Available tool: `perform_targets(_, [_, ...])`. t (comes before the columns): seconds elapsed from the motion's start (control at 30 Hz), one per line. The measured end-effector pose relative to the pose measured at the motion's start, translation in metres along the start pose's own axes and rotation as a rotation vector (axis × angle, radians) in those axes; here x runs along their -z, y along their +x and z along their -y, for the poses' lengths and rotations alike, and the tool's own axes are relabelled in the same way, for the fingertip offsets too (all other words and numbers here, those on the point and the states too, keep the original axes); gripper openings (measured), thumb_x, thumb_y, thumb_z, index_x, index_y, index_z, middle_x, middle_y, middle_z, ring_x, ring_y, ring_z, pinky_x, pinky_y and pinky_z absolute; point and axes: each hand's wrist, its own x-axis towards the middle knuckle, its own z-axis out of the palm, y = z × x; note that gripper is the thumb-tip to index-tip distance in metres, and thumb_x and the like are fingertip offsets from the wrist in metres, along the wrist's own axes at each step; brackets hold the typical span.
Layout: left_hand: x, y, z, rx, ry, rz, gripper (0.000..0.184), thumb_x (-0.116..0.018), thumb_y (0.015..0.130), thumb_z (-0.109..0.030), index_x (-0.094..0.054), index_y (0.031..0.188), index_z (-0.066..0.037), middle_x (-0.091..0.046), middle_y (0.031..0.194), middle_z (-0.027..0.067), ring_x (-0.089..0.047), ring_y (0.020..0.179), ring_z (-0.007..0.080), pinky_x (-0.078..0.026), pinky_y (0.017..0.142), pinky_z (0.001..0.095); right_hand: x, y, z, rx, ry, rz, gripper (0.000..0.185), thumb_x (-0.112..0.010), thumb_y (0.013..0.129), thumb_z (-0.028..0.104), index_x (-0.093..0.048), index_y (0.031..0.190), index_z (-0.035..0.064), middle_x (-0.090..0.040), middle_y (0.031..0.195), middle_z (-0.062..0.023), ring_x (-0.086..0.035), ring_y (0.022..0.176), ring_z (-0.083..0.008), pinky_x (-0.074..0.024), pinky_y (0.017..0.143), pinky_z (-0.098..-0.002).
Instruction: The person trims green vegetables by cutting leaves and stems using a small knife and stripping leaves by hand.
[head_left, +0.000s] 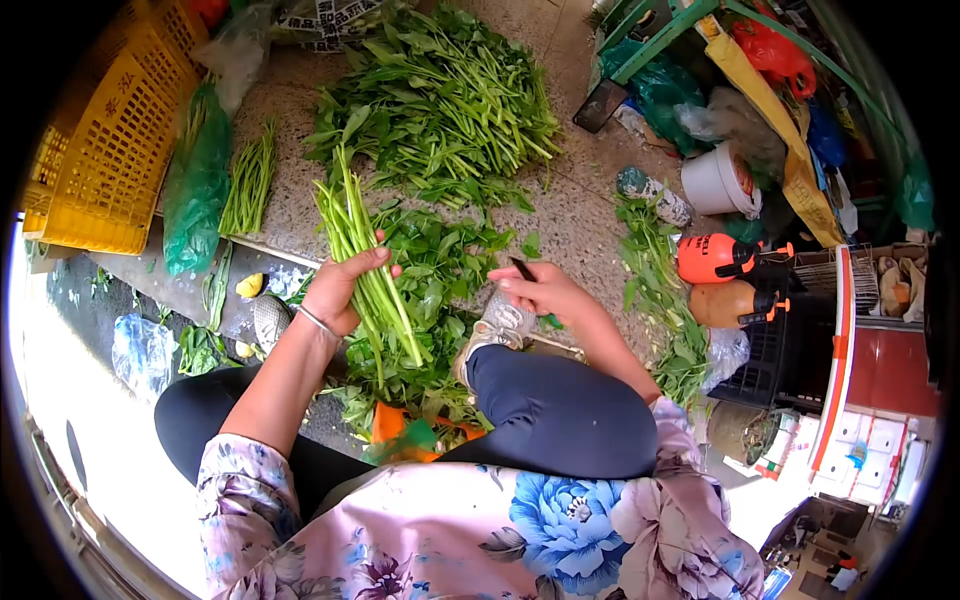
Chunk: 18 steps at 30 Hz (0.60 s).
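Note:
My left hand (345, 285) is wrapped round a bunch of leafy-green stems (372, 290), held upright at a slant with the thick pale-green ends pointing down. My right hand (548, 292) is closed on a small black tool (521, 269) whose dark end sticks up past the fingers; its kind cannot be made out. Between and below the hands, loose green leaves (425, 255) lie heaped on the ground. Beyond them spreads a large pile of leafy stems (450, 100). A smaller bundle of trimmed stems (251, 180) rests to the left.
On the left stand a yellow plastic crate (110, 150) and a green plastic bag (197, 190). To the right are a white bucket (712, 180), a red spray bottle (708, 258), a brown spray bottle (725, 303) and strewn greens (665, 290). My bent knee (560, 405) sits below my right hand.

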Motion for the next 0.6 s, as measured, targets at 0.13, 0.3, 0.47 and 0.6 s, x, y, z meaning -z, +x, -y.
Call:
perform_targets(0.13, [-0.016, -0.012, -0.009, -0.076, -0.058, 0.029, 0.033, -0.062, 0.076, -0.006, -0.045, 0.104, -0.006, -0.054, 0.084, 0.0052, -0.059, 0.073, 0.0199, -0.051, 0.068, 0.0331, -0.002, -0.095, -0.03, 0.116, 0.615, -0.089, 0.043, -0.051, 0.084, 0.029, -0.05, 0.112, -0.0037, -0.058, 0.089, -0.0121, -0.055, 0.069, -0.0132, -0.0435, 0.052, -0.0242])
perform_targets(0.3, [-0.041, -0.024, -0.028, -0.225, -0.234, 0.123, 0.023, -0.059, 0.078, -0.007, -0.047, 0.098, -0.006, -0.06, 0.091, 0.0074, -0.058, 0.09, 0.0247, -0.049, 0.08, 0.0433, -0.043, -0.164, -0.063, 0.283, 0.694, -0.408, 0.036, -0.049, 0.085, 0.024, -0.051, 0.106, -0.0045, -0.058, 0.088, -0.0131, -0.056, 0.071, -0.0153, -0.0452, 0.053, -0.0262])
perform_targets(0.47, [-0.066, -0.054, -0.035, -0.292, -0.301, 0.192, 0.023, -0.06, 0.077, -0.004, -0.046, 0.095, -0.007, -0.059, 0.088, 0.0077, -0.059, 0.085, 0.025, -0.047, 0.079, 0.0441, -0.051, -0.199, -0.093, 0.293, 0.701, -0.699, 0.03, -0.049, 0.084, 0.021, -0.052, 0.101, -0.0037, -0.058, 0.086, -0.0125, -0.057, 0.07, -0.016, -0.0459, 0.053, -0.0271])
perform_targets(0.6, [-0.065, -0.065, -0.038, -0.31, -0.349, 0.239, 0.015, -0.062, 0.076, -0.003, -0.051, 0.085, -0.008, -0.059, 0.083, 0.0064, -0.059, 0.079, 0.0237, -0.048, 0.076, 0.043, -0.051, -0.201, -0.112, 0.263, 0.692, -0.83, 0.025, -0.048, 0.084, 0.018, -0.054, 0.097, -0.003, -0.059, 0.084, -0.012, -0.057, 0.068, -0.0166, -0.0464, 0.053, -0.0278])
